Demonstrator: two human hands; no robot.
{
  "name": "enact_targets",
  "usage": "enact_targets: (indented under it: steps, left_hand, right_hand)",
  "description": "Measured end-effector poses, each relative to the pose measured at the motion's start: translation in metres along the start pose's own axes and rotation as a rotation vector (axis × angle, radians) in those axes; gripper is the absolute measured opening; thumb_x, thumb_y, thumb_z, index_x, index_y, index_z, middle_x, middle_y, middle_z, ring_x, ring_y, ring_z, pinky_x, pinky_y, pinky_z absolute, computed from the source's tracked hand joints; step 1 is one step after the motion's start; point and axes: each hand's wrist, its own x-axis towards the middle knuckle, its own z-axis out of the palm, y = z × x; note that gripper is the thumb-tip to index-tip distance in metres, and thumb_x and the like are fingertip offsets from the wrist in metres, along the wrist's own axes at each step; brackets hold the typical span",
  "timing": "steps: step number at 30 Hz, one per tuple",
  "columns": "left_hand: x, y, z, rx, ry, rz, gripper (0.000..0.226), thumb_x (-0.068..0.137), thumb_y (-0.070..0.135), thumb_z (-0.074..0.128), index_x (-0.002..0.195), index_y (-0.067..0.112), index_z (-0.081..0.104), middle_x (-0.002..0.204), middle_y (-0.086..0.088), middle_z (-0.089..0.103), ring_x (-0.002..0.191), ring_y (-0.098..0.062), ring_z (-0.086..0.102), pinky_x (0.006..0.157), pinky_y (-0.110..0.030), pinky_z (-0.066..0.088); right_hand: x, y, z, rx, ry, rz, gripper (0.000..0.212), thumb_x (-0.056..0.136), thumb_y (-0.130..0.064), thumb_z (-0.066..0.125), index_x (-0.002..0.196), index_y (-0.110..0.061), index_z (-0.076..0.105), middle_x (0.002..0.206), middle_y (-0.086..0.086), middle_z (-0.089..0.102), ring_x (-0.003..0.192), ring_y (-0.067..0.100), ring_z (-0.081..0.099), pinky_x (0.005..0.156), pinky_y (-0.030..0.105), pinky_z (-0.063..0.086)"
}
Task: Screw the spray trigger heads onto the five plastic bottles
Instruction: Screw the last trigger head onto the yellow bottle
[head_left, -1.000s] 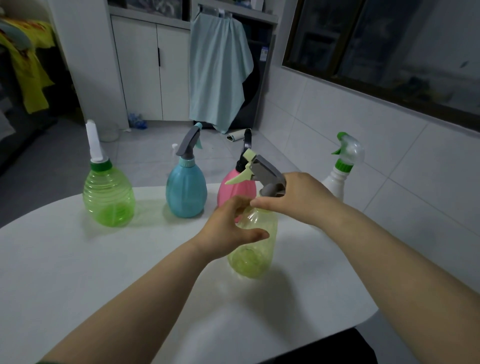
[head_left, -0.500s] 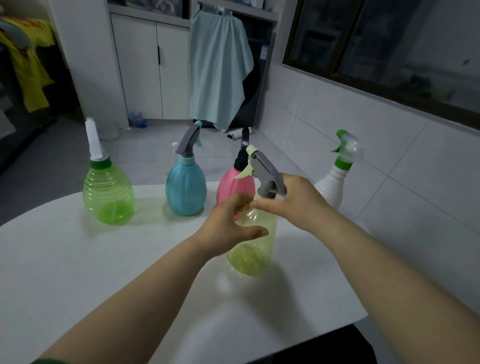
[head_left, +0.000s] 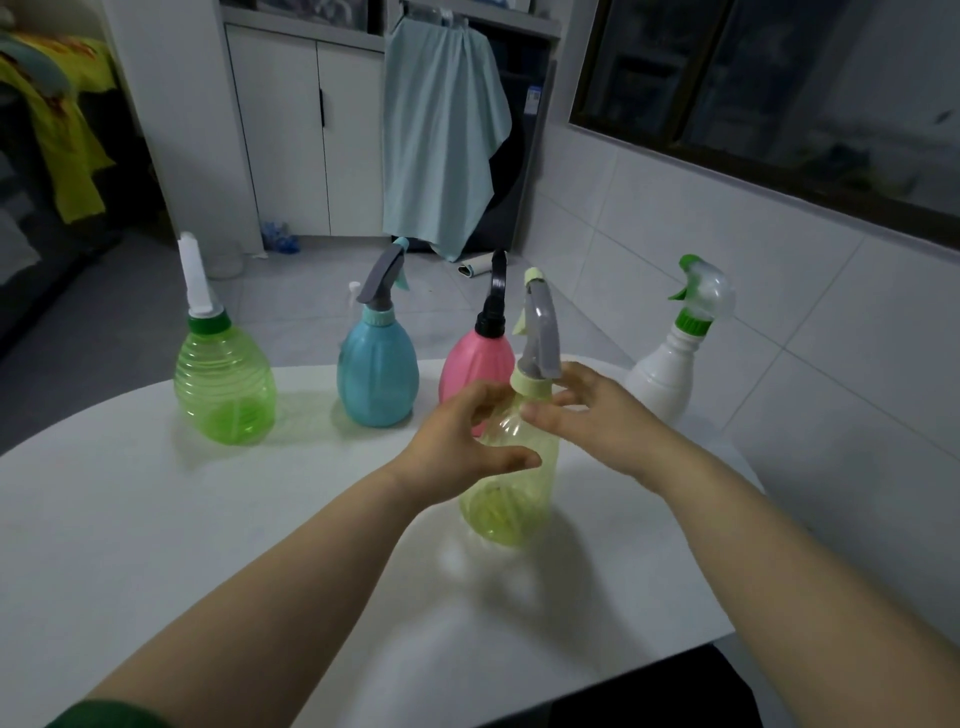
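Note:
A translucent yellow bottle (head_left: 511, 488) stands on the white table (head_left: 156, 519), in front of a row of other bottles. My left hand (head_left: 457, 441) grips its shoulder, thumb across the front. A grey trigger head (head_left: 540, 332) with a pale yellow collar sits upright on its neck, nozzle pointing away from me. My right hand (head_left: 597, 415) pinches that collar between thumb and fingers. Behind stand a green bottle (head_left: 226, 389) with a white head, a blue bottle (head_left: 377, 374) with a grey trigger, a pink bottle (head_left: 467, 364) with a black head, and a white bottle (head_left: 662, 374) with a green-and-clear trigger.
The table's rounded edge runs close on the right and front right. A tiled wall (head_left: 779, 312) rises just beyond the white bottle. White cabinets (head_left: 311, 130) and a hanging pale blue cloth (head_left: 441, 130) stand farther back across the floor.
The grey trigger head has turned from pointing left to pointing away from me. My right hand has slid from the head's body down to its collar. My left hand keeps its hold on the bottle.

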Motion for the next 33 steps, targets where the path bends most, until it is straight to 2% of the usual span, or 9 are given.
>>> enact_targets:
  steps: [3,8,13,16,22,27,29,31,33]
  left_hand:
    - [0.0,0.0,-0.001,0.016,0.01,-0.005,0.069,0.06,0.021,0.078,0.12,0.014,0.044,0.11,0.006,0.05,0.109,-0.011,0.048,0.095,-0.023,0.038]
    - [-0.001,0.001,0.0,0.025,0.004,-0.011,0.068,0.06,0.022,0.078,0.119,0.016,0.045,0.107,0.008,0.049,0.106,-0.009,0.047,0.091,-0.02,0.036]
    - [-0.001,0.003,0.0,0.034,0.017,-0.014,0.065,0.06,0.022,0.078,0.116,0.017,0.045,0.095,0.019,0.047,0.102,-0.006,0.046,0.088,-0.017,0.035]
    - [-0.001,0.002,0.0,0.016,0.012,-0.015,0.067,0.061,0.021,0.078,0.118,0.015,0.045,0.104,0.01,0.05,0.106,-0.01,0.048,0.092,-0.02,0.036]
    - [0.002,0.002,0.0,-0.002,0.004,-0.02,0.064,0.061,0.021,0.078,0.116,0.015,0.045,0.112,0.001,0.053,0.11,-0.016,0.05,0.097,-0.026,0.039]
    - [0.006,-0.003,-0.011,-0.033,-0.253,-0.133,0.075,0.066,0.013,0.074,0.13,0.023,0.035,0.133,-0.003,0.047,0.124,-0.02,0.043,0.108,-0.038,0.034]
    - [0.006,-0.004,-0.009,0.031,-0.191,-0.098,0.075,0.064,0.017,0.076,0.128,0.022,0.038,0.13,0.001,0.049,0.121,-0.017,0.044,0.104,-0.03,0.035]
    - [0.001,-0.002,0.004,0.141,0.023,-0.045,0.076,0.06,0.023,0.078,0.126,0.021,0.041,0.116,0.009,0.05,0.111,-0.01,0.046,0.091,-0.019,0.035]
    - [-0.007,-0.002,0.019,0.19,0.209,-0.016,0.077,0.058,0.027,0.079,0.125,0.023,0.041,0.108,0.014,0.046,0.102,-0.005,0.042,0.085,-0.018,0.032]
  right_hand:
    - [-0.002,0.001,-0.007,0.222,-0.042,-0.118,0.023,0.076,-0.022,0.064,0.094,-0.035,0.056,0.1,-0.015,0.063,0.099,0.002,0.057,0.089,0.021,0.047]
    - [0.006,-0.003,-0.009,0.291,0.025,-0.211,0.022,0.074,-0.016,0.065,0.088,-0.032,0.059,0.098,-0.009,0.063,0.093,0.005,0.059,0.085,0.021,0.046]
    - [0.012,-0.008,-0.012,0.338,0.093,-0.3,0.028,0.076,-0.002,0.061,0.08,-0.029,0.064,0.075,-0.018,0.068,0.075,-0.006,0.062,0.071,0.008,0.048]
    - [0.01,-0.008,-0.017,0.257,0.016,-0.29,0.027,0.076,-0.002,0.061,0.079,-0.028,0.061,0.083,-0.01,0.066,0.081,0.0,0.062,0.079,0.014,0.05]
    - [0.011,-0.014,-0.022,0.048,-0.151,-0.259,0.02,0.079,-0.012,0.06,0.074,-0.031,0.062,0.083,-0.014,0.063,0.084,-0.003,0.06,0.084,0.014,0.046]
    - [0.012,-0.006,-0.021,0.142,-0.151,-0.272,0.023,0.079,-0.008,0.059,0.072,-0.03,0.063,0.077,-0.022,0.065,0.081,-0.013,0.059,0.077,0.002,0.043]
    - [0.013,-0.003,-0.019,0.153,-0.124,-0.282,0.023,0.079,-0.009,0.06,0.071,-0.031,0.062,0.077,-0.021,0.065,0.082,-0.012,0.06,0.076,0.003,0.044]
    - [0.014,0.0,-0.016,0.163,-0.057,-0.298,0.023,0.078,-0.011,0.061,0.074,-0.033,0.061,0.08,-0.019,0.065,0.08,-0.01,0.061,0.076,0.005,0.045]
    - [0.014,0.002,-0.012,0.177,0.001,-0.311,0.022,0.077,-0.011,0.062,0.077,-0.033,0.06,0.082,-0.018,0.065,0.079,-0.009,0.062,0.078,0.007,0.047]
